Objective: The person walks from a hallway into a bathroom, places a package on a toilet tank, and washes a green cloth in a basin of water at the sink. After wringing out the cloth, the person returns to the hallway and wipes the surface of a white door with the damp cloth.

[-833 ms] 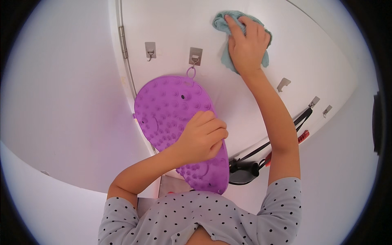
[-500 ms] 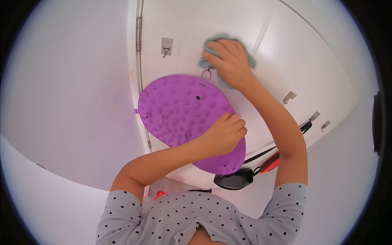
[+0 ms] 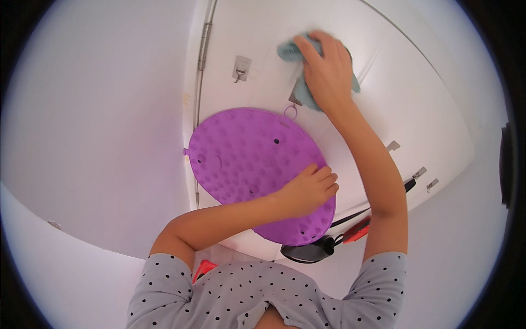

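Observation:
A purple bath mat with suction cups [image 3: 241, 148] hangs by its ring [image 3: 291, 112] from a metal hook [image 3: 296, 97] on a white door. My left hand [image 3: 308, 191] is closed on the mat's right edge, fingers curled around the rim. Higher up, my right hand [image 3: 330, 71] presses a blue-green cloth [image 3: 309, 94] against the door, just above and right of the mat's hook. The cloth is bunched under the palm and partly hidden by the fingers.
Another adhesive hook [image 3: 241, 68] is at the door's upper left, beside a hinge [image 3: 205, 46]. Several more hooks [image 3: 419, 172] line the right side. Below the mat hangs a black pan-like object [image 3: 309, 252], near a red item [image 3: 357, 230]. Something red [image 3: 204, 268] lies lower left.
My right hand has moved up and slightly right with the cloth, its fingers now more upright. My left hand still grips the mat. The whole view has shifted a little.

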Motion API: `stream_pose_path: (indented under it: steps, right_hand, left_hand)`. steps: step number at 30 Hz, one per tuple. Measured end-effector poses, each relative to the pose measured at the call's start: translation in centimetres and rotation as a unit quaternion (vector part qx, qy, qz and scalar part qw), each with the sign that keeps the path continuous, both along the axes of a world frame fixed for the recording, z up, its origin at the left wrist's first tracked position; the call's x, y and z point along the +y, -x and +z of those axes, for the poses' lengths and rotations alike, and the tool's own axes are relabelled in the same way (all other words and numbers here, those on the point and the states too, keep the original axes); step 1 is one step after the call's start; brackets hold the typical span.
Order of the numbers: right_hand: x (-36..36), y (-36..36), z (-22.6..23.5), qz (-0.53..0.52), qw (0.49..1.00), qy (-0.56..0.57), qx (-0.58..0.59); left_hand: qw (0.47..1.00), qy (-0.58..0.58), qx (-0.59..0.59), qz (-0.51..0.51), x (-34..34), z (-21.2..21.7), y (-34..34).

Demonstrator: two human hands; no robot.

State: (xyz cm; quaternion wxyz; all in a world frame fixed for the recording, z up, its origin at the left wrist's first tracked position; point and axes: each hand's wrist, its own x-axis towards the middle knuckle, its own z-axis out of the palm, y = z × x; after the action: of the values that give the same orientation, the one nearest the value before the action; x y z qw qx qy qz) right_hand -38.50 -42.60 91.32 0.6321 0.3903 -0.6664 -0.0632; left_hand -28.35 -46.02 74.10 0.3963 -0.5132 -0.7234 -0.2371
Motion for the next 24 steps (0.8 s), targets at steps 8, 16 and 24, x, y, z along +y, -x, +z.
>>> stream_pose_path:
  steps: [8, 16, 24]
  right_hand:
    - [-3.1, 2.4, -5.0, 0.071, 0.96, -0.255, -0.09]
    - [-3.3, 4.0, -4.7, 0.079, 0.947, -0.299, -0.091]
    - [-9.2, 4.2, 3.3, 0.039, 0.999, 0.012, 0.027]
  left_hand:
    - [0.997, 0.063, -0.04, -0.006, -2.4, -1.4, -1.0]
    - [0.985, -0.014, -0.169, -0.002, -8.8, -4.1, -2.3]
    - [0.971, -0.094, -0.218, 0.029, -13.0, -5.6, -4.2]
